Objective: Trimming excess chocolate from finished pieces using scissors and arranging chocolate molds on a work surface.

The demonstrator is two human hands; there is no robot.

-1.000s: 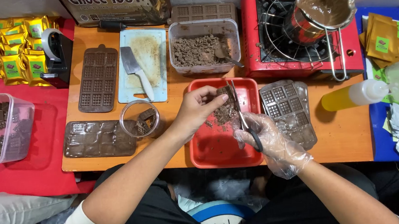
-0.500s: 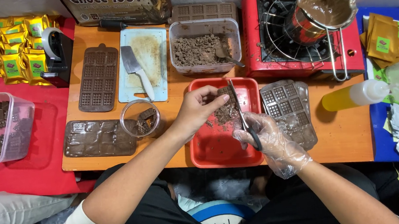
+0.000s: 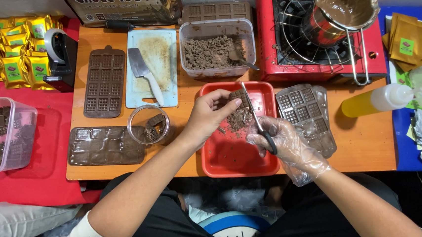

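My left hand (image 3: pixel 210 117), bare, pinches a brown chocolate bar (image 3: pixel 239 99) over the red tray (image 3: pixel 233 156). My right hand (image 3: pixel 284 145), in a clear plastic glove, grips a knife (image 3: pixel 254 118) by its black handle; the blade leans against the bar. Chocolate shavings (image 3: pixel 238 119) lie heaped in the tray under the blade.
Around the tray: a round clear container of chocolate pieces (image 3: pixel 149 125), filled moulds (image 3: pixel 106 145), an empty brown mould (image 3: pixel 103 81), a cutting board with a cleaver (image 3: pixel 150 68), a tub of crumbs (image 3: pixel 216 49), clear moulds (image 3: pixel 307 119), a red stove with a pot (image 3: pixel 338 20), a yellow squeeze bottle (image 3: pixel 378 101).
The knife has shifted slightly along the bar in small cutting strokes; both hands stay over the red tray. Nothing else has moved.
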